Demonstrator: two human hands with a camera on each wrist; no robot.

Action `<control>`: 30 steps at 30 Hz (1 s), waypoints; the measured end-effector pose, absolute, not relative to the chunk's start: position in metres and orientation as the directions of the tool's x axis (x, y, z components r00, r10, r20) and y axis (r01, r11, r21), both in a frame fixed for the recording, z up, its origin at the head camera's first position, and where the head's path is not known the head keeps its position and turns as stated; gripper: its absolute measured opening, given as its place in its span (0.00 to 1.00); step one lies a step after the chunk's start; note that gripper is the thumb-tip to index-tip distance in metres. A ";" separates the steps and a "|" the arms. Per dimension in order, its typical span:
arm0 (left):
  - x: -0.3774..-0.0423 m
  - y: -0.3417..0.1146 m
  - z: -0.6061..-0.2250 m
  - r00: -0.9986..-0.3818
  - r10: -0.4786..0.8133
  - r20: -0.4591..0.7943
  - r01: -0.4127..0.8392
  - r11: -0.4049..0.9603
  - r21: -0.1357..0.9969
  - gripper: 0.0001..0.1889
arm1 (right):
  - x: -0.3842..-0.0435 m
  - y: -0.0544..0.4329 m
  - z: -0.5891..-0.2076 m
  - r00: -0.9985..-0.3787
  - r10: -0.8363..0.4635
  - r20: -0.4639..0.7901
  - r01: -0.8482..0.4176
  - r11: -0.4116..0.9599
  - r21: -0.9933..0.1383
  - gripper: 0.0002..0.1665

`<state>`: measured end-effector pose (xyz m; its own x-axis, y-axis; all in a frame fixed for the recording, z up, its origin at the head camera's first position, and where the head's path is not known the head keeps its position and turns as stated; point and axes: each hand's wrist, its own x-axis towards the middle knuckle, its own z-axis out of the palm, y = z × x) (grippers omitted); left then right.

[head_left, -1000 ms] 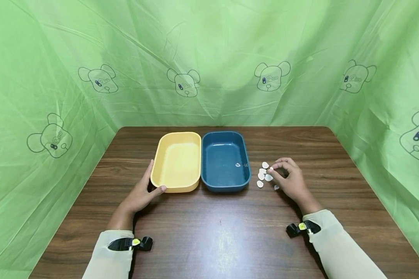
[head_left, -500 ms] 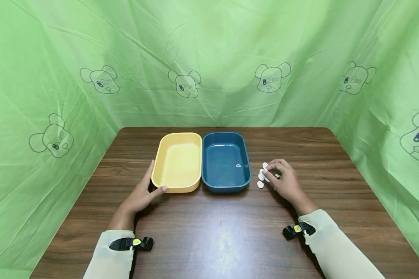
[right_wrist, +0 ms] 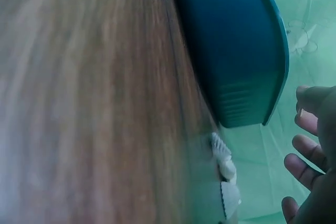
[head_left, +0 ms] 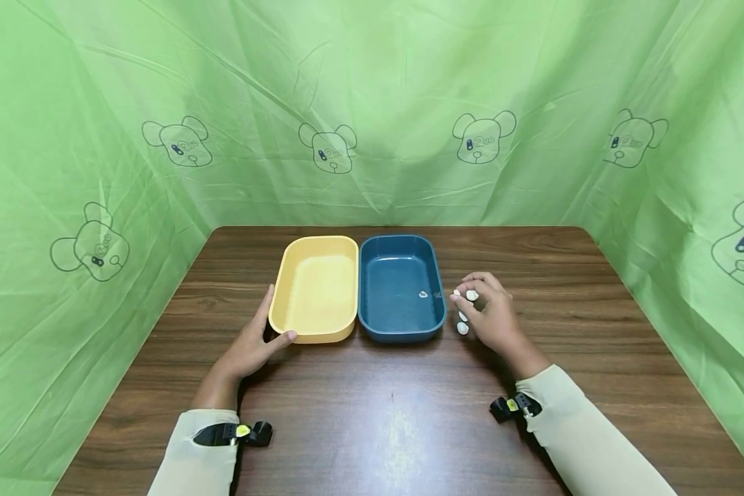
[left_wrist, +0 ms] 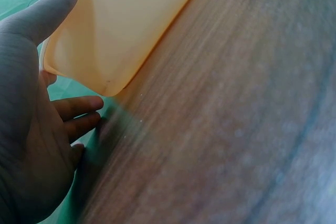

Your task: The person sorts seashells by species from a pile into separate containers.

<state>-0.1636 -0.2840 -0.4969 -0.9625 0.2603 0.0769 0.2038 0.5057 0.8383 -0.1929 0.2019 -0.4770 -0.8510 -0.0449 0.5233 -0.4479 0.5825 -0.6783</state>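
Note:
My left hand holds the near left corner of a yellow container, thumb over the rim and index finger against its outer side. In the left wrist view the other fingers hang loosely below the container. Just right of a blue container, my right hand pinches a small white seashell between thumb and fingertips. Under and beside this hand, several ribbed white seashells lie on the table, one nearest the front. Another small shell rests inside the blue container.
Both containers stand side by side, rims nearly touching, on a brown wood-grain table. Green fabric with bear-head drawings hangs behind and along both sides of the table. Black wrist cameras are strapped over the light sleeves.
My right hand has moved left over the shells toward the blue container and now has a shell at its fingertips. The left hand and both containers stay in place.

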 end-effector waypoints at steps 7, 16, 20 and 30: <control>-0.164 -0.285 -0.497 -0.963 0.259 0.069 0.196 0.505 0.840 0.62 | -0.192 0.192 -0.470 -0.856 -0.114 0.505 -0.475 0.560 -0.679 0.06; -0.165 -0.286 -0.497 -0.963 0.259 0.067 0.193 0.498 0.845 0.62 | -0.193 0.181 -0.465 -0.855 -0.175 0.489 -0.501 0.524 -0.688 0.06; -0.165 -0.287 -0.497 -0.965 0.255 0.058 0.183 0.502 0.845 0.62 | -0.193 0.180 -0.464 -0.865 -0.180 0.469 -0.488 0.526 -0.697 0.08; -0.165 -0.287 -0.498 -0.963 0.261 0.066 0.195 0.508 0.839 0.62 | -0.192 0.181 -0.463 -0.864 -0.162 0.476 -0.484 0.522 -0.702 0.12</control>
